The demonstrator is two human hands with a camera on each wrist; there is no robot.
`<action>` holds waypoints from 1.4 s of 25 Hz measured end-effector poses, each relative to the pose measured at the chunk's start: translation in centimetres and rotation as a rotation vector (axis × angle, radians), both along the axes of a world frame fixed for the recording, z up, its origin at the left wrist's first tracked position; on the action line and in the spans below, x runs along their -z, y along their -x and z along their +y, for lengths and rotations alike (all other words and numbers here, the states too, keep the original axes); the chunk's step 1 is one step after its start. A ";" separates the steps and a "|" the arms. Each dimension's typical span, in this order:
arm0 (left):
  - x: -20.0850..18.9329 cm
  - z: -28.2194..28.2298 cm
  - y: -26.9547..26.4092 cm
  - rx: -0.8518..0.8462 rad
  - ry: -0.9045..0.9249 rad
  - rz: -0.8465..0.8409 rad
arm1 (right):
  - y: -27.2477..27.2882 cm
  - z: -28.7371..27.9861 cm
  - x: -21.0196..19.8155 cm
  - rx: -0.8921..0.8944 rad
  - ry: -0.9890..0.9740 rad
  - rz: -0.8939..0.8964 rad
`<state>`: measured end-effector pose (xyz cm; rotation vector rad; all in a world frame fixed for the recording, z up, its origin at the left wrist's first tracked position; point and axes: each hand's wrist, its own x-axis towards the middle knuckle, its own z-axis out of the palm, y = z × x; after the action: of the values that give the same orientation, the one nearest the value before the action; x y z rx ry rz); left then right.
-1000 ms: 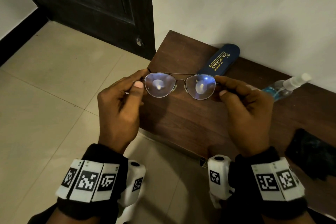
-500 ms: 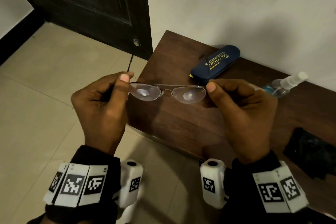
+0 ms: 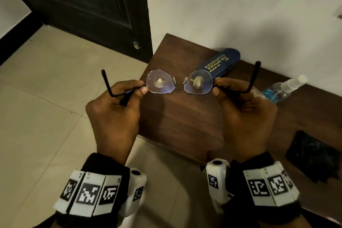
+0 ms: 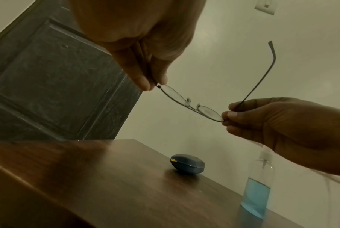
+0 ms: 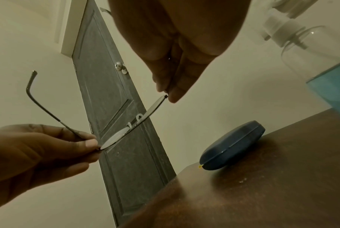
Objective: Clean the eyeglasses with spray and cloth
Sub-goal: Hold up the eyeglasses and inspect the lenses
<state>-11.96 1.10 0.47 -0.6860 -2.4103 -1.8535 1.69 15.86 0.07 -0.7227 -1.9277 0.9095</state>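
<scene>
Eyeglasses (image 3: 179, 82) held above the wooden table (image 3: 185, 126), each hinge pinched by one hand.

The left hand (image 3: 114, 114) and right hand (image 3: 246, 116) grip them, temples open. Only the head view shows the black cloth (image 3: 314, 157) near the table's front edge; the left wrist view shows the spray bottle (image 4: 258, 185) upright, right of the blue case (image 4: 187, 166).

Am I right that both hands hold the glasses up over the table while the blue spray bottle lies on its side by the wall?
Nearly. Both hands, left and right, do hold the glasses over the table, but the spray bottle stands upright, as the left wrist view shows.
</scene>
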 end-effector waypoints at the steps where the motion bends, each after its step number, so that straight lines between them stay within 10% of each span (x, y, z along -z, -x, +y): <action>1: 0.0 0.0 -0.1 -0.001 0.001 0.001 | 0.0 0.0 0.1 0.004 0.004 -0.007; 35: 0.3 0.6 -0.1 -0.007 0.016 -0.048 | 0.0 0.0 -0.1 0.015 0.074 -0.030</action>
<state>-11.87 1.67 0.21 -0.6406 -2.4564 -1.8709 1.70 15.87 0.21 -0.7976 -1.9210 0.9696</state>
